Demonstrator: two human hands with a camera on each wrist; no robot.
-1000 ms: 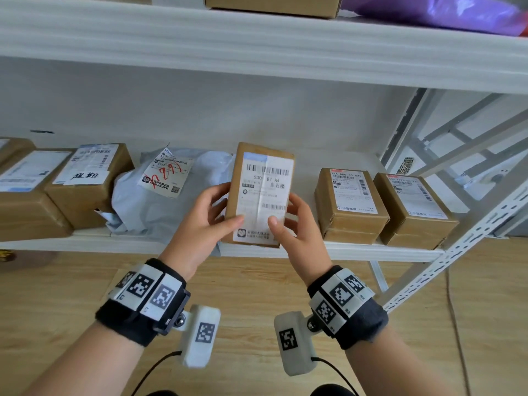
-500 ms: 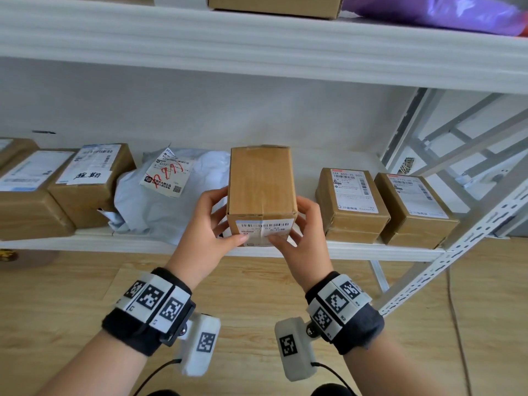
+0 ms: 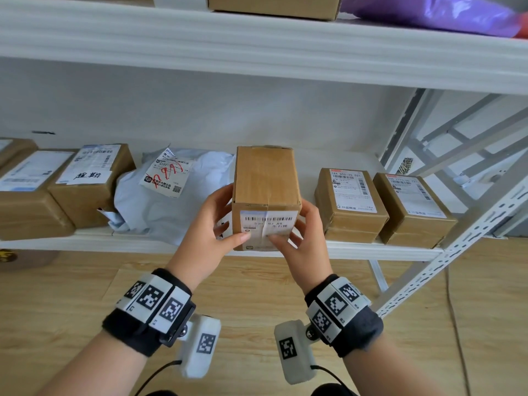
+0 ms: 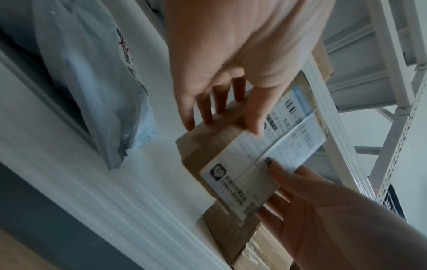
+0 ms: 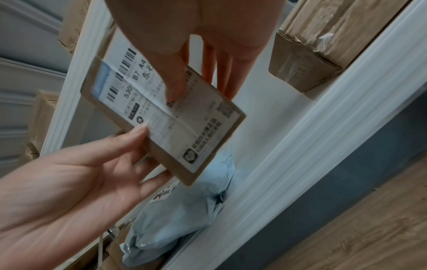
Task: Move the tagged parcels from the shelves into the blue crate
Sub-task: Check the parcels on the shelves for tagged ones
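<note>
Both hands, left hand (image 3: 210, 224) and right hand (image 3: 304, 228), clasp the brown cardboard box (image 3: 265, 181); support its underside, label at six o'clock.

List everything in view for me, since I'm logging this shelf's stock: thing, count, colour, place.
held box: 1, brown, white label facing the person, above the shelf's front edge
cardboard boxes: 4 plus one cut off at far left, brown, labelled; two left, two right
mailer bag: 1, pale grey-blue, red-marked label, left of the held box
upper-shelf box: 1, brown
purple bag: 1, upper shelf, right
shelving: white
floor: wood
left hand: grips the box's left side
right hand: grips its right side
</note>
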